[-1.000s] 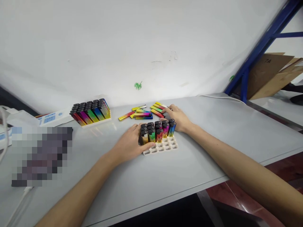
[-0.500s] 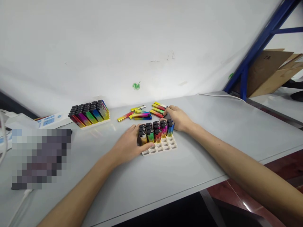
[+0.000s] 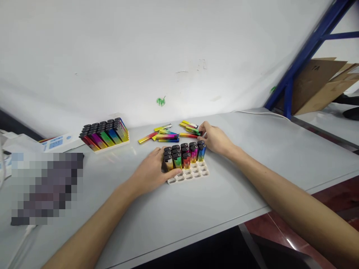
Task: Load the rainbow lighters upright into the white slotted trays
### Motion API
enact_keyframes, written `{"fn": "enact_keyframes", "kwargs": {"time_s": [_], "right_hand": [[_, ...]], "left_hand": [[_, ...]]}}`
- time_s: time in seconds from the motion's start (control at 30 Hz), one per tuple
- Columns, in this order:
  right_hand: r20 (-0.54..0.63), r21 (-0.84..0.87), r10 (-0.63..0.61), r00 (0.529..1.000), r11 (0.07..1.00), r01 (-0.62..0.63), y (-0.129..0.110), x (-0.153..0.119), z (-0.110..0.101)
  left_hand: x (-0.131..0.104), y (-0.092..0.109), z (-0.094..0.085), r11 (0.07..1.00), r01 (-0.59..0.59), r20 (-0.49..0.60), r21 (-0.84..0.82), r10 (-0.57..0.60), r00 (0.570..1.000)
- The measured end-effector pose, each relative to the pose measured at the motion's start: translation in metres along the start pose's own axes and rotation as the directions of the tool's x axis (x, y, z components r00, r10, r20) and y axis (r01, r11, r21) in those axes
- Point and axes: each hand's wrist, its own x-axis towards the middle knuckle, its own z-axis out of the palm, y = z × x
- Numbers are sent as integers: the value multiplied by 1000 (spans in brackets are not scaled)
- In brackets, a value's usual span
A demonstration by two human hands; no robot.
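Note:
My left hand (image 3: 150, 168) is closed on the left end of a white lighter tray (image 3: 198, 172), its thumb along the near side and its other fingers partly hidden behind the lighters. Several metallic coloured lighters (image 3: 186, 160) with black tops stand upright in the tray's back and left holes; front holes are bare. Beyond the tray's back right corner, my right hand (image 3: 213, 137) pinches the black end of a green lighter (image 3: 193, 130). Beside it lie a red-yellow lighter (image 3: 188, 135) and yellow ones (image 3: 185, 123). More loose lighters (image 3: 168, 136) are heaped to the left.
A second white tray (image 3: 112, 147), packed with upright lighters, stands at the back left by the wall (image 3: 126, 67). A power strip (image 3: 56, 143) and a blurred-out dark object (image 3: 50, 186) are at the left. A white cable (image 3: 260, 113) runs along the back right.
My right hand has moved slightly right and up, and its fingers now pinch the green lighter, which has turned at an angle. My left hand stays on the tray.

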Motion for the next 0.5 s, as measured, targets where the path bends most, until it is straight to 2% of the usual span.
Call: {"fn": "enact_keyframes", "kwargs": {"time_s": [0.17,0.33,0.5], "right_hand": [[-77,63,14,997,998,-9,4,-1,-1],[-202,93,4,979,996,15,1,-1,-5],[-325,263,16,945,962,75,-4,0,-6]], "left_hand": [[-1,1,-1,1000,10,8,-4,-10,1000],[-1,2,-1,1000,12,1,-16,-12,1000],[0,2,0,1000,17,4,-14,-17,1000]]}}
